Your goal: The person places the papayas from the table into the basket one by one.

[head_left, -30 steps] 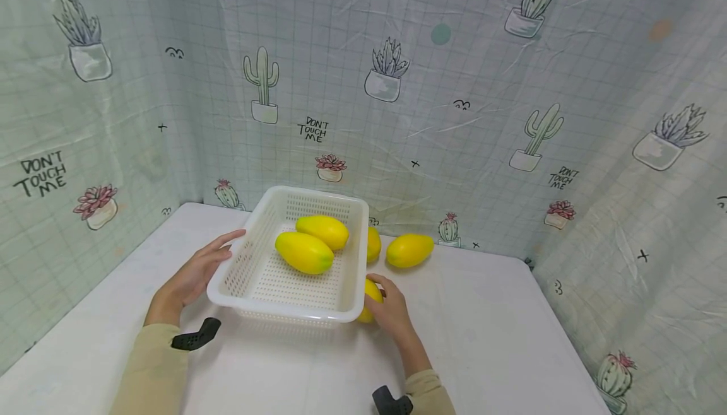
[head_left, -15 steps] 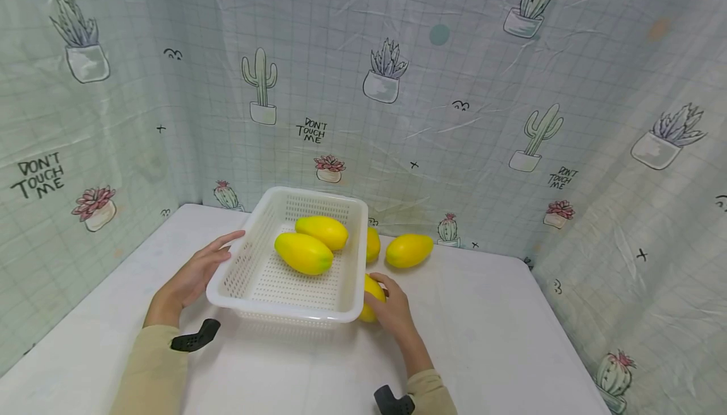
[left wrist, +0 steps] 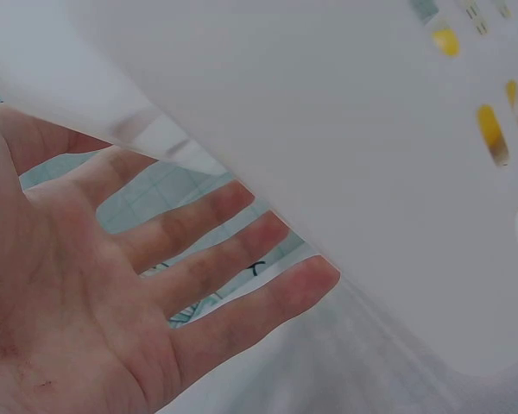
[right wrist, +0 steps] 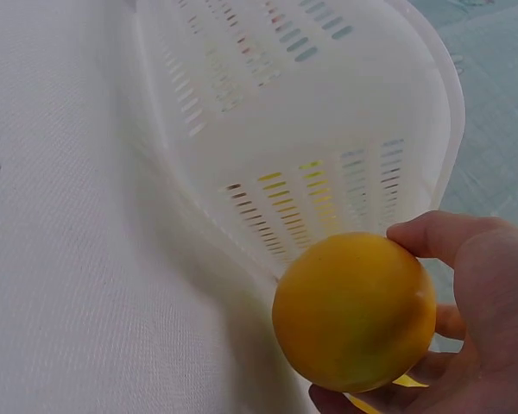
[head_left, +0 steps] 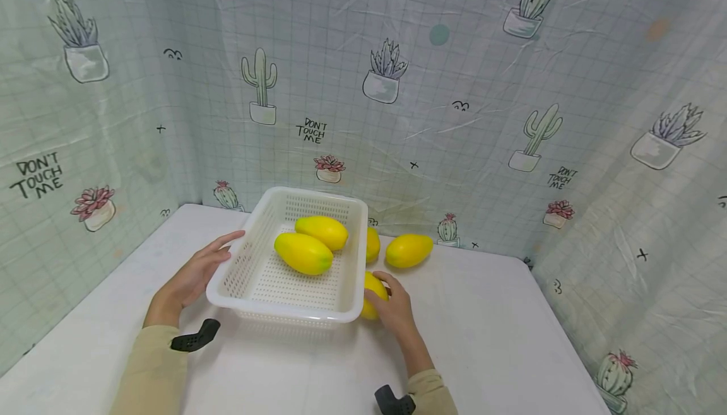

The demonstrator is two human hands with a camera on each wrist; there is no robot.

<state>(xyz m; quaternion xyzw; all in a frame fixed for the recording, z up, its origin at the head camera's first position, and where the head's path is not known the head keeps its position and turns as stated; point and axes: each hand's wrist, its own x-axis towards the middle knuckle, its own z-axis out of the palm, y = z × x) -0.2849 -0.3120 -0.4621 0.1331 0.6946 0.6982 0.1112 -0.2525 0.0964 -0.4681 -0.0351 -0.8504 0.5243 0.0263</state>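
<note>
A white perforated plastic basket (head_left: pixel 286 311) stands on the table, with two yellow mangoes (head_left: pixel 303 253) lying in it. Against its left side rests my left hand (head_left: pixel 195 274); in the left wrist view the fingers are fairly straight and their tips touch the basket wall (left wrist: pixel 328 129). My right hand (head_left: pixel 396 308) grips another mango (head_left: pixel 375 295) beside the basket's right side, partly hidden by the rim in the head view. The right wrist view shows the thumb and fingers curled round this mango (right wrist: pixel 354 310), close to the basket's slotted wall (right wrist: pixel 268 112).
Behind the right hand a mango (head_left: pixel 409 251) lies near the table's back edge. Another mango (head_left: pixel 372 245) is half hidden behind the basket's right rim. A cactus-print curtain (head_left: pixel 352 87) surrounds the white table (head_left: pixel 483 339) at the back and sides.
My right hand has shifted the gripped mango slightly right and away from me, so more of it shows past the rim. The left hand and basket have stayed put.
</note>
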